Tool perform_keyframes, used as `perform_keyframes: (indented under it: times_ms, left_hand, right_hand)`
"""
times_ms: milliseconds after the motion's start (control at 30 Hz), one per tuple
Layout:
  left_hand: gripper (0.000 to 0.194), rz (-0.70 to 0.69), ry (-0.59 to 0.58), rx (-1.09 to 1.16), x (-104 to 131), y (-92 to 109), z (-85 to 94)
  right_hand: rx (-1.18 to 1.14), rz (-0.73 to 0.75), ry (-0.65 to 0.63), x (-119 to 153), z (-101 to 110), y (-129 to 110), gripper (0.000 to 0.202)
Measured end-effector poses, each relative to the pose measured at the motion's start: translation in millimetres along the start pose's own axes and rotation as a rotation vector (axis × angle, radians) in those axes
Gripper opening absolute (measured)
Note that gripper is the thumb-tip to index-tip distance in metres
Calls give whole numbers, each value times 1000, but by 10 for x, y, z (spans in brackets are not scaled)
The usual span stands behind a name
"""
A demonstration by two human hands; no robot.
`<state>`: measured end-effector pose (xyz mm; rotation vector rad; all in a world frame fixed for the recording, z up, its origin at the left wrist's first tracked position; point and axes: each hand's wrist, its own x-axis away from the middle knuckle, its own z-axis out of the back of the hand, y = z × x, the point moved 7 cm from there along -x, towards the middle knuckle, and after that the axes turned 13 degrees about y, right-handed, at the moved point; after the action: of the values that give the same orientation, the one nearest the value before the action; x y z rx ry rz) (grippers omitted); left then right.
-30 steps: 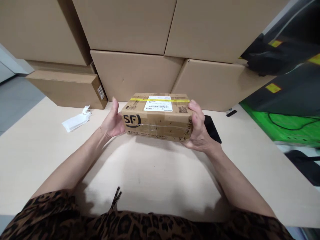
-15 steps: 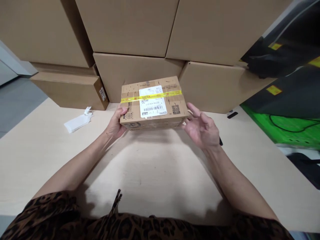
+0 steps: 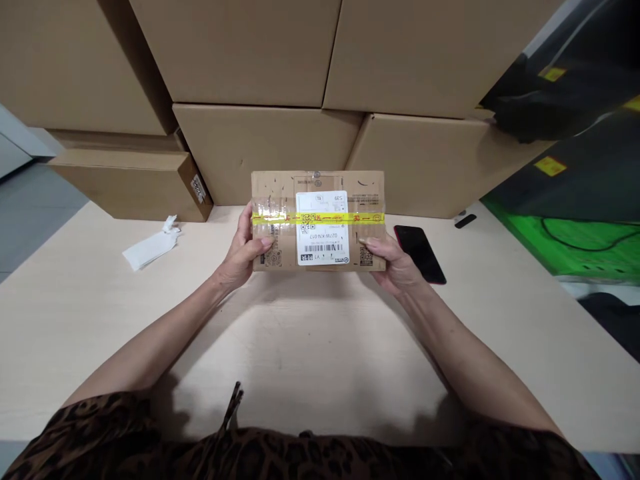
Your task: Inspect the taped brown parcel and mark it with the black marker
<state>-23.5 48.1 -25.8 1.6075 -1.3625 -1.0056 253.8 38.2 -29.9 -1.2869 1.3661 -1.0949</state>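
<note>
Head view: now gripping a brown oblong cardboard parcel (image 3: 320,221) mid-frame, lengthwise between left hand (image 3: 242,256) and right hand (image 3: 397,264), neither nearer.

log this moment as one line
left hand: grips parcel | right hand: grips parcel | label: facing camera | phone: on table

The person beside me wears a brown-and-black leopard-print top of soft-looking cloth (image 3: 270,460), its dark blotches scattered over warm brown. The loose, rumpled left sleeve (image 3: 105,417) and the matching right sleeve (image 3: 515,448) end around the elbows. Below them I see only a bare left hand (image 3: 244,252) and a bare right hand (image 3: 395,265) on uncovered forearms (image 3: 165,333). A thin, dark patterned cord (image 3: 233,403) shows two narrow ends at the front.
</note>
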Motion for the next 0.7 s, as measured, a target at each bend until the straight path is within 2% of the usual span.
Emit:
perform_keyframes:
  times_ms: [133, 267, 333, 500, 700]
  left_hand:
    - [97, 158, -58, 16, 19, -71, -57]
    - [81, 188, -103, 34, 21, -75, -109]
    - [80, 167, -102, 30, 27, -63, -120]
    - [101, -7, -123, -27, 72, 38, -118]
    - [106, -38, -222, -108, 96, 67, -124]
  right_hand:
    - [6, 64, -31, 75, -99, -69, 96]
    - [73, 142, -90, 112, -147, -114, 98]
    - [66, 143, -88, 111, -135, -102, 102]
    - [34, 90, -67, 127, -104, -68, 104]
    - [94, 109, -138, 104, -17, -91, 85]
